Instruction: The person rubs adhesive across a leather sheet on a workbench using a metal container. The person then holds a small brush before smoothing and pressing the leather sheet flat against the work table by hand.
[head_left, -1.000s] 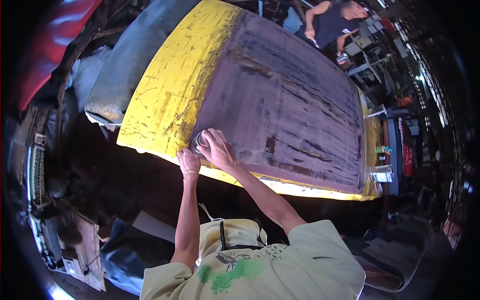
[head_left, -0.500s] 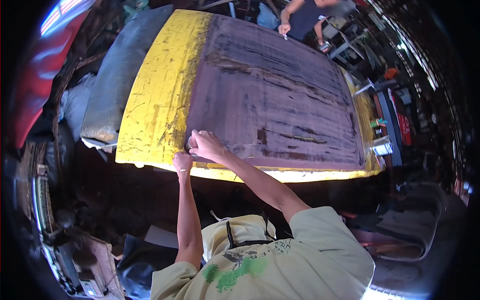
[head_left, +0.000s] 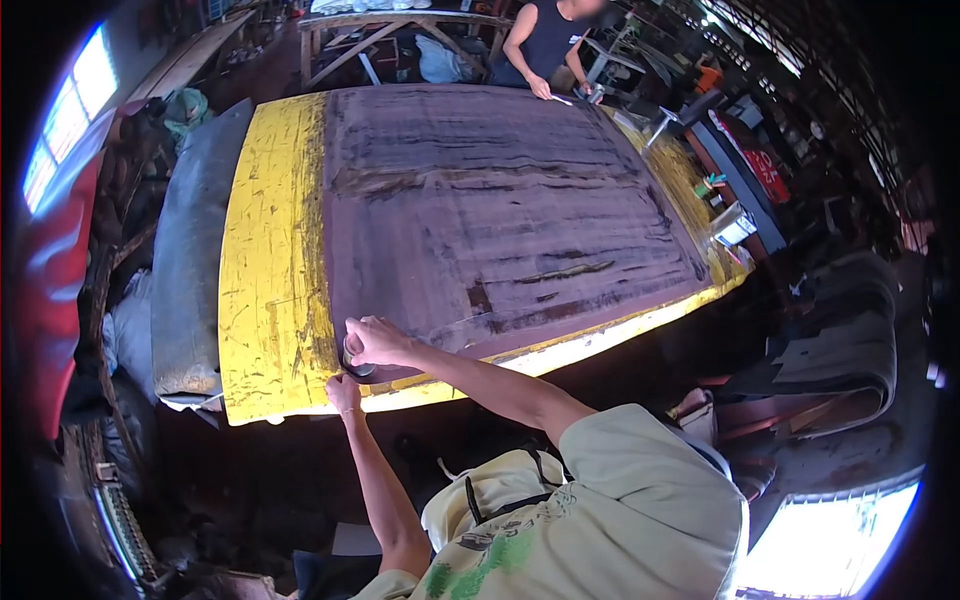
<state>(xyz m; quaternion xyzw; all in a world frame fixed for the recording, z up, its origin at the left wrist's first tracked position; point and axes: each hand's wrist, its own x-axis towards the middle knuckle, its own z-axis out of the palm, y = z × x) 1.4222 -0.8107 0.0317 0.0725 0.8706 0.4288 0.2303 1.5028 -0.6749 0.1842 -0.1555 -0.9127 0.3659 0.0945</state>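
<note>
A large, streaked purple-brown sheet lies over a worn yellow tabletop. Near the sheet's front left corner, my right hand is closed around a small, round, shiny object, which rests on or just above the surface. Its kind is mostly hidden by the fingers. Just below, at the table's front edge, my left hand is closed by the sheet's corner. Whether it pinches the corner or something else is hidden.
Across the table a person in a dark sleeveless top holds a thin light tool over the sheet. A container stands at the right edge. A dark rolled sheet lies along the left side.
My head view has shifted, so the table sits lower and further left and more of the person opposite shows. My hands stay at the same corner, the right still closed around the round object.
</note>
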